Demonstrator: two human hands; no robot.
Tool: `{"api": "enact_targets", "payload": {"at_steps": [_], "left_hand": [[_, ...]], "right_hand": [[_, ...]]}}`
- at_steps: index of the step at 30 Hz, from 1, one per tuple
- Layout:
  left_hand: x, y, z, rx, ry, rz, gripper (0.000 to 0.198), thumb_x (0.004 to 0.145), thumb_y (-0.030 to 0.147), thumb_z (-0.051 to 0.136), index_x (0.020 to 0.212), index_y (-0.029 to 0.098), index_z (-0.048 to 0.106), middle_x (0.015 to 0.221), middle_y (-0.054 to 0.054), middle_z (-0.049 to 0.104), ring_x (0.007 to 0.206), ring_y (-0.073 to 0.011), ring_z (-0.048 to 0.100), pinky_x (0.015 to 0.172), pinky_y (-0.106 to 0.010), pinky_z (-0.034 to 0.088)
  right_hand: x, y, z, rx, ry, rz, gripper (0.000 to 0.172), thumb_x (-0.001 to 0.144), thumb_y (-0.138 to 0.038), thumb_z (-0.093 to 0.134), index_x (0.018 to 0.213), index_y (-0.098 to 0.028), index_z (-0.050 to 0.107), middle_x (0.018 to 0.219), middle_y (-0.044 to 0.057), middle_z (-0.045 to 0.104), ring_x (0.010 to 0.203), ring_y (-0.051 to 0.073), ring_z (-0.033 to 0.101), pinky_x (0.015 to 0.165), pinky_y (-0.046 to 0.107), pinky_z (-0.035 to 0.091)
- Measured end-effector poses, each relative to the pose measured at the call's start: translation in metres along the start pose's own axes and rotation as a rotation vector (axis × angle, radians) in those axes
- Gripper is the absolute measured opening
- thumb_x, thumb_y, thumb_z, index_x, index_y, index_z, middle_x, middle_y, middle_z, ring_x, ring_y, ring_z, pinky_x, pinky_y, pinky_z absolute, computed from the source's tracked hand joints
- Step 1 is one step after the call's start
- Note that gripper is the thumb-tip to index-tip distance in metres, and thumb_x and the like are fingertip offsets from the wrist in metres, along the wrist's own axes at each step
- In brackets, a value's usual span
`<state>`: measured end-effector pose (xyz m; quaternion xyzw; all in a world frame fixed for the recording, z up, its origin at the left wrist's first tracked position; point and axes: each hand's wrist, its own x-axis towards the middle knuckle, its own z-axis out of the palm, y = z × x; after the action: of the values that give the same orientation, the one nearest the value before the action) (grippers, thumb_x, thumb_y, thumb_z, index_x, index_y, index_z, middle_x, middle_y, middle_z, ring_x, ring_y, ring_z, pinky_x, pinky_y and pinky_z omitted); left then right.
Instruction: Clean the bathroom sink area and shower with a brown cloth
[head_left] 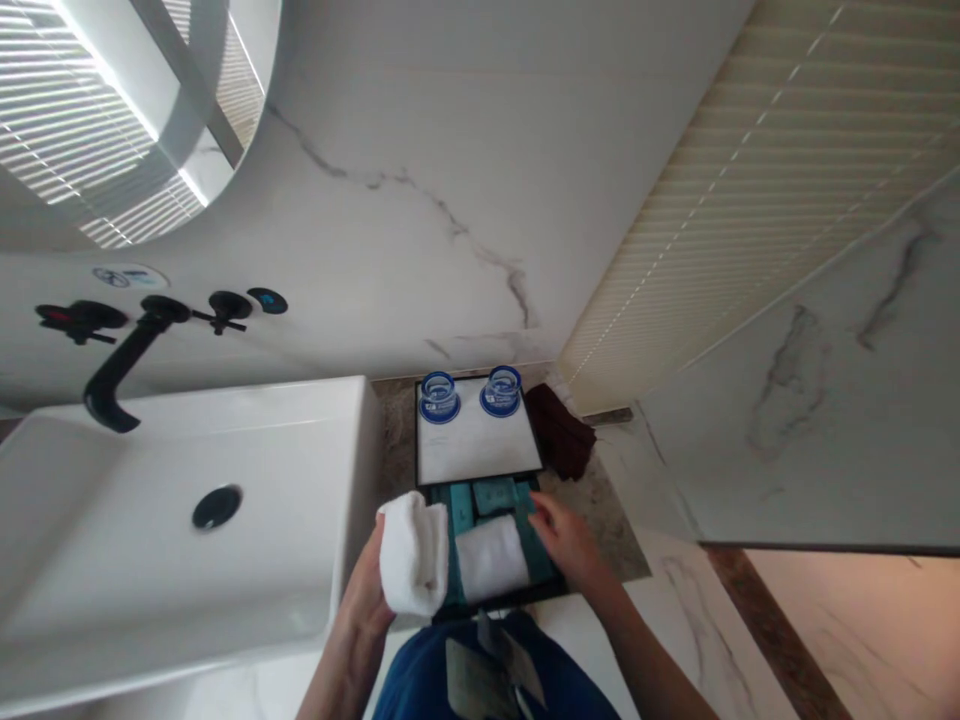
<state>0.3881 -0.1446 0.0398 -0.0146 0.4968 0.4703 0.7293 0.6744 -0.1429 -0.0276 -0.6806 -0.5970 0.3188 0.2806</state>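
Observation:
A thick, folded white towel (414, 555) is in my left hand (367, 580), whose fingers wrap its left side. It is held over the left edge of a dark-rimmed tray (501, 602). Inside that tray lie several teal packets (495, 494) and a flat, folded white cloth (492, 558). My right hand (566, 540) is at the tray's right side, fingers curled in against a small teal packet (523, 493); its far fingers are partly hidden.
Behind the tray, a white-topped tray (472, 445) bears two glasses (439, 397) on blue coasters. A dark brown cloth (561, 432) lies beside it. To the left are a white sink (285, 560) and black tap (120, 370); a blind (720, 230) hangs at the right.

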Motion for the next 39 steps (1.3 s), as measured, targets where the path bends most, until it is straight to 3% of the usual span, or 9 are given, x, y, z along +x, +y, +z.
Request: {"api": "enact_targets", "payload": {"at_steps": [5, 9, 11, 15, 20, 25, 31, 35, 39], "left_hand": [[0.003, -0.023, -0.01, 0.246, 0.01, 0.157, 0.051, 0.062, 0.056, 0.074, 0.082, 0.01, 0.064, 0.059, -0.003, 0.065, 0.047, -0.0126, 0.055, 0.042, -0.021, 0.04], [-0.001, -0.03, -0.014, 0.466, 0.047, 0.235, 0.069, 0.056, 0.07, 0.068, 0.092, 0.011, 0.064, 0.07, -0.005, 0.067, 0.063, -0.016, 0.059, 0.056, -0.024, 0.045], [-0.003, -0.026, -0.016, 0.612, 0.007, 0.299, 0.072, 0.062, 0.07, 0.063, 0.103, 0.011, 0.062, 0.077, -0.006, 0.068, 0.071, -0.0177, 0.059, 0.063, -0.025, 0.045], [0.003, -0.017, -0.019, 0.816, -0.028, 0.431, 0.069, 0.068, 0.065, 0.061, 0.113, 0.013, 0.059, 0.091, -0.008, 0.068, 0.082, -0.0219, 0.06, 0.073, -0.029, 0.046], [0.029, -0.024, -0.019, 0.854, -0.015, 0.558, 0.075, 0.068, 0.054, 0.066, 0.127, 0.011, 0.049, 0.12, -0.016, 0.06, 0.107, -0.0268, 0.056, 0.093, -0.035, 0.042], [0.053, -0.03, -0.018, 0.914, -0.051, 0.545, 0.083, 0.071, 0.046, 0.066, 0.14, 0.014, 0.032, 0.074, -0.003, 0.066, 0.061, -0.0185, 0.056, 0.063, -0.03, 0.044], [0.057, -0.018, -0.016, 1.049, -0.087, 0.606, 0.083, 0.072, 0.036, 0.065, 0.142, 0.014, 0.027, 0.048, 0.006, 0.047, 0.047, -0.0152, 0.043, 0.053, -0.025, 0.032], [0.052, -0.015, -0.015, 1.048, -0.11, 0.613, 0.078, 0.07, 0.033, 0.064, 0.14, 0.014, 0.034, 0.05, 0.007, 0.045, 0.047, -0.0139, 0.039, 0.056, -0.026, 0.035], [0.05, -0.015, -0.014, 1.01, -0.131, 0.641, 0.076, 0.067, 0.029, 0.064, 0.138, 0.017, 0.039, 0.067, 0.002, 0.061, 0.057, -0.0165, 0.049, 0.062, -0.027, 0.041]], "right_hand": [[0.093, 0.017, -0.067, -0.519, 0.214, -0.012, 0.055, 0.079, -0.026, 0.053, 0.131, -0.012, 0.045, 0.135, 0.021, 0.043, 0.127, 0.03, 0.039, 0.102, 0.048, 0.036], [0.149, 0.027, -0.055, -0.552, 0.135, 0.051, 0.078, 0.067, -0.03, 0.067, 0.138, -0.016, 0.038, 0.144, 0.026, 0.027, 0.132, 0.046, 0.024, 0.091, 0.071, 0.028], [0.161, 0.032, -0.042, -0.57, 0.073, 0.08, 0.074, 0.068, -0.03, 0.066, 0.136, -0.02, 0.039, 0.146, 0.024, 0.025, 0.132, 0.046, 0.024, 0.088, 0.073, 0.028], [0.162, 0.043, -0.04, -0.548, 0.035, 0.047, 0.047, 0.076, -0.015, 0.05, 0.123, -0.017, 0.054, 0.133, 0.021, 0.047, 0.12, 0.033, 0.046, 0.093, 0.053, 0.039], [0.127, 0.039, -0.075, -0.522, 0.102, 0.039, 0.047, 0.08, -0.019, 0.038, 0.124, -0.008, 0.05, 0.111, 0.016, 0.061, 0.101, 0.023, 0.059, 0.087, 0.034, 0.048], [0.087, -0.003, -0.094, -0.464, 0.013, -0.464, 0.059, 0.075, -0.018, 0.041, 0.135, -0.016, 0.043, 0.136, 0.011, 0.046, 0.123, 0.022, 0.044, 0.104, 0.038, 0.037], [0.087, -0.067, -0.04, -0.874, -0.418, -0.538, 0.061, 0.074, -0.005, 0.041, 0.132, -0.024, 0.05, 0.137, 0.011, 0.047, 0.116, 0.029, 0.048, 0.091, 0.044, 0.044], [0.094, -0.113, 0.016, -0.864, -0.532, -0.682, 0.06, 0.078, -0.007, 0.042, 0.135, -0.025, 0.046, 0.14, 0.011, 0.044, 0.115, 0.028, 0.048, 0.089, 0.039, 0.045], [0.103, -0.149, 0.053, -0.842, -0.58, -0.728, 0.058, 0.081, -0.008, 0.04, 0.136, -0.024, 0.045, 0.141, 0.014, 0.041, 0.12, 0.03, 0.044, 0.089, 0.041, 0.044]]}}
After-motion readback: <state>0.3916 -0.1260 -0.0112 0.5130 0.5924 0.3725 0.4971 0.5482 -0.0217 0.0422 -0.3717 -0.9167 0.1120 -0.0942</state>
